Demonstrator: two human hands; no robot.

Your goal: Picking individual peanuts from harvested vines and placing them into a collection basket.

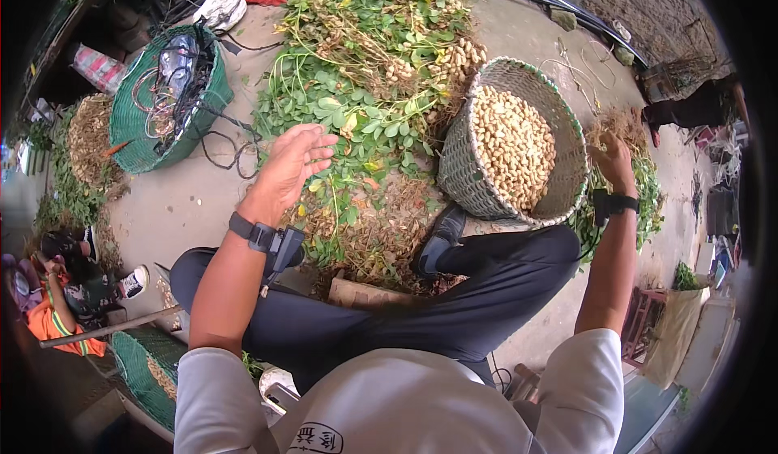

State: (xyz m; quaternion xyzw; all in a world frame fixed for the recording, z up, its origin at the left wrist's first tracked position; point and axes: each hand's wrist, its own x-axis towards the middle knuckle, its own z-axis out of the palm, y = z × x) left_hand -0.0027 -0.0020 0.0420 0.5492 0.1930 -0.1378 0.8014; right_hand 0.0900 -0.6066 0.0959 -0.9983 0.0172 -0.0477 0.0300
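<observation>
Basket (486, 183): nearly full of peanuts (512, 142), by your right knee. Plant pile (365, 73): large, unpicked. Your left hand (293, 162): open, empty, over pile. Right hand (613, 161): gripping stripped stems (616, 126).

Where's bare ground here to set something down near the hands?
Bare concrete lies between the green basket and the peanut plants, left of the left hand. More shows beyond the wicker basket, toward the wall. Crowded: the plant heap ahead, and roots and leaves around the right hand.
</observation>
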